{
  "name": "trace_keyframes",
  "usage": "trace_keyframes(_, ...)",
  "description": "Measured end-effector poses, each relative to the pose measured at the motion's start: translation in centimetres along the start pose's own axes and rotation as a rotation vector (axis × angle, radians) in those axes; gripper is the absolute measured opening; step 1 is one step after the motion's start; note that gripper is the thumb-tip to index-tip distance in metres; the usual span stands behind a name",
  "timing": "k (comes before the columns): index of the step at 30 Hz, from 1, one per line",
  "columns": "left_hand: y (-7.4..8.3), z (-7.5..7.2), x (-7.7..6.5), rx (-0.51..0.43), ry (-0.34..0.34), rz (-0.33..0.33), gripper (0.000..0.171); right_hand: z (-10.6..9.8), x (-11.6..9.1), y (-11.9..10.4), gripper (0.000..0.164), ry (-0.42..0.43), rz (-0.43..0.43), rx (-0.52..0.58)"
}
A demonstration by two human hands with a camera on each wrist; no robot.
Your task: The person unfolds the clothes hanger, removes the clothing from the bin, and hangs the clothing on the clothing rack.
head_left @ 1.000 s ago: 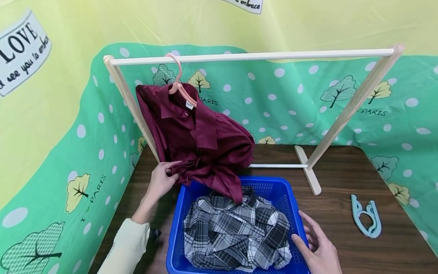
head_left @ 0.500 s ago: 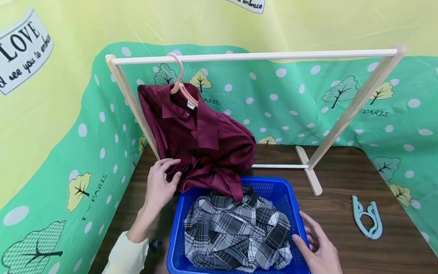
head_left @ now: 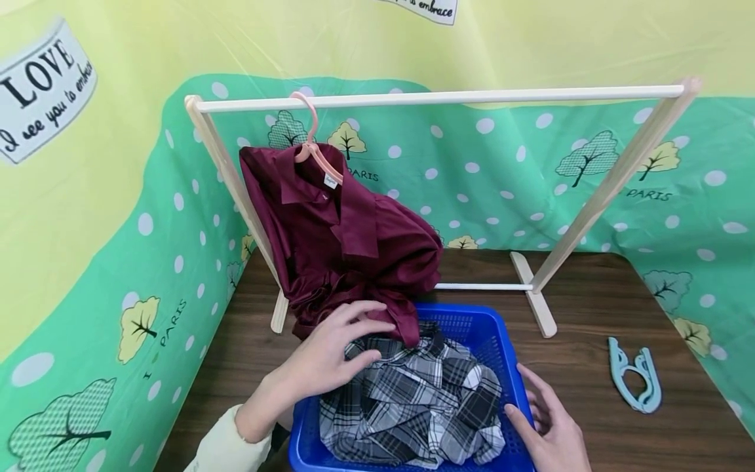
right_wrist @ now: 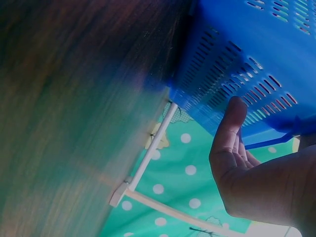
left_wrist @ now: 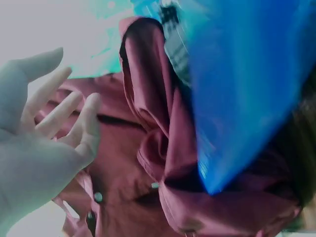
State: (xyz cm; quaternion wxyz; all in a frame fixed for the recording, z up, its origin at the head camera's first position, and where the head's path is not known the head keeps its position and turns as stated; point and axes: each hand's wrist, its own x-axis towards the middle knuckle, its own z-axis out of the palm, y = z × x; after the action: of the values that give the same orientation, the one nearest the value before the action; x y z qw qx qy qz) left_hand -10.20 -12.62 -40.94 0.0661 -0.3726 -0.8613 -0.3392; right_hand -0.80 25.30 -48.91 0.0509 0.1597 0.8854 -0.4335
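A maroon collared shirt (head_left: 383, 229) hangs on a pink hanger (head_left: 311, 124) at the left end of the rack, its lower part bunched at the rim of a blue plastic basket (head_left: 480, 316). A grey-and-white plaid shirt (head_left: 413, 400) lies crumpled in the basket. My left hand (head_left: 330, 351), fingers spread and holding nothing, is over the basket's back left corner, in front of the maroon hem. In the left wrist view, the maroon shirt (left_wrist: 123, 168) shows behind that hand. My right hand (head_left: 548, 419) holds the basket's right rim, thumb over it and fingers along the outer wall (right_wrist: 222, 74).
A white-and-wood drying rack (head_left: 472, 98) spans the back of the dark wooden table (head_left: 590, 406), one foot (head_left: 537, 308) behind the basket on the right. To the right lies a light blue folding hanger (head_left: 637, 387). A patterned green and yellow cloth (head_left: 507, 170) surrounds the table.
My left hand has let go of the maroon shirt's lower left edge and moved right, over the basket's corner. The hem has dropped into a bunch. The right hand stays at the rim.
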Motion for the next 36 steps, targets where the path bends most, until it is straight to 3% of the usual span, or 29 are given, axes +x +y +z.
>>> trace_keyframes(4, 0.2, 0.1, 0.4, 0.001, -0.159, 0.036, 0.045, 0.0, 0.0, 0.1, 0.073, 0.002, -0.005, -0.002)
trace_keyframes(8, -0.4, 0.4, 1.1, -0.001, -0.264, 0.051, 0.051, 0.0, 0.0, 0.1, 0.073, 0.003, -0.011, 0.001)
trace_keyframes(15, -1.9, 1.3, 2.3, -0.032, -0.365, 0.01, 0.057, 0.0, 0.0, 0.1, 0.072, 0.013, -0.022, 0.002)
trace_keyframes(23, -3.4, 2.1, 2.0, -0.17, -0.321, -0.065, 0.053, 0.1, -0.2, 0.1, 0.072, 0.021, -0.029, 0.003)
trace_keyframes(27, -3.7, 2.1, 1.7, -0.17, -0.285, -0.08, 0.052, 0.1, -0.2, 0.1, 0.072, 0.016, -0.031, 0.005)
trace_keyframes(31, -3.9, 1.7, 1.6, -0.182, -0.206, -0.047, 0.051, 0.1, -0.1, 0.1, 0.072, 0.012, -0.016, 0.001)
trace_keyframes(36, -4.7, 0.9, 1.3, -0.283, -0.078, -0.046, 0.053, 0.1, -0.1, 0.1, 0.072, 0.001, -0.005, 0.002)
